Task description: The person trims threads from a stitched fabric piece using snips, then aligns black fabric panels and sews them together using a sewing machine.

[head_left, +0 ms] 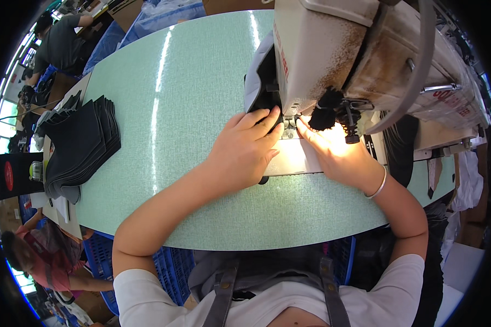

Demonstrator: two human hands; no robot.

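At the sewing machine, a piece of black fabric with a grey-blue side stands bent up on the left of its head. My left hand has its fingers closed over the near edge of this piece, just left of the presser foot. Across the foot, my right hand reaches in with fingers pressed together, tips at a small dark bit beside the needle area. Strong lamp glare and the machine head hide much of those fingertips. The pale machine bed lies between both hands.
A stack of black cut pieces lies on the left of the green table. More dark pieces hang right of the machine. Blue crates stand below the table edge. Two people sit to the left.
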